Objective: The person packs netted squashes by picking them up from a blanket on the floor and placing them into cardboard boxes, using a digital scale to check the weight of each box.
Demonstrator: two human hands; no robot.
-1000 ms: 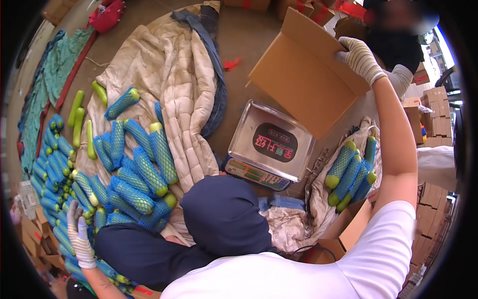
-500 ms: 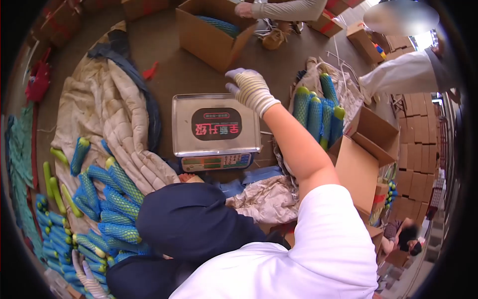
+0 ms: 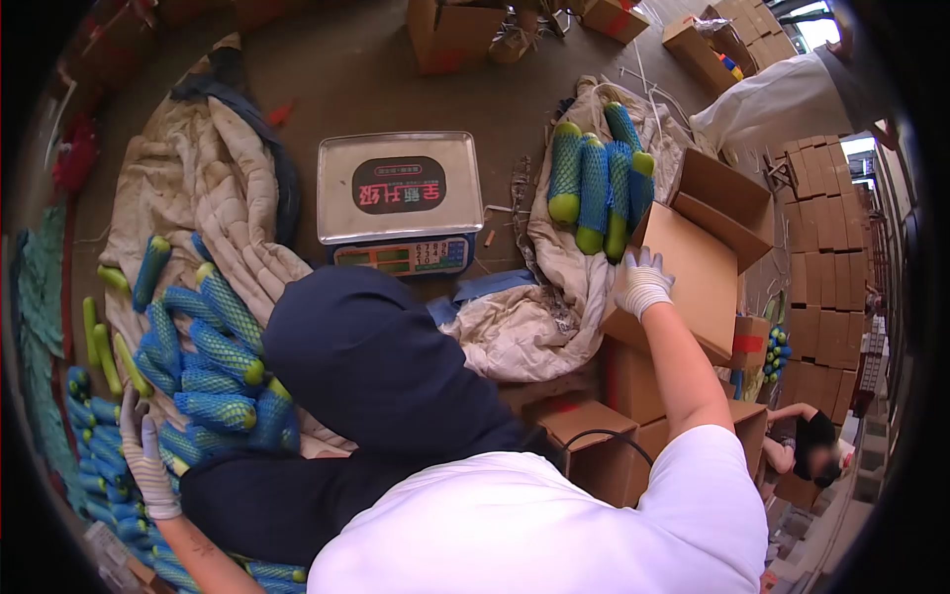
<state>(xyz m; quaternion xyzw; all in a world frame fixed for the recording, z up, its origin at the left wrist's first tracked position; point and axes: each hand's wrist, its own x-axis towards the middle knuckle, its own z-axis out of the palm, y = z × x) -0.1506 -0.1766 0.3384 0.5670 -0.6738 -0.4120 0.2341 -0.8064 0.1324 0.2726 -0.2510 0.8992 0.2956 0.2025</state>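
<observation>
My right hand (image 3: 645,283), in a striped glove, lies with fingers spread on the left edge of an open cardboard box (image 3: 698,282). Down at the left, my gloved left hand (image 3: 146,463) is open, fingers stretched out, beside a heap of long green gourds (image 3: 223,351) in blue foam nets. It holds nothing that I can see. Several more netted gourds (image 3: 594,183) lie side by side on a pale quilt (image 3: 584,287), just beyond my right hand. A scale (image 3: 398,188) with a bare metal plate stands on the floor ahead of me.
A crumpled quilt (image 3: 203,178) stretches along the left. Open boxes (image 3: 584,436) sit close by my right side, and stacked cartons (image 3: 826,267) line the far right. Another person's pale sleeve (image 3: 772,99) shows at upper right. One more carton (image 3: 450,35) stands beyond the scale.
My right hand has moved from above the scale's far corner, right and nearer to me, onto the cardboard box. My left hand has risen alongside the heap. The view has shifted.
</observation>
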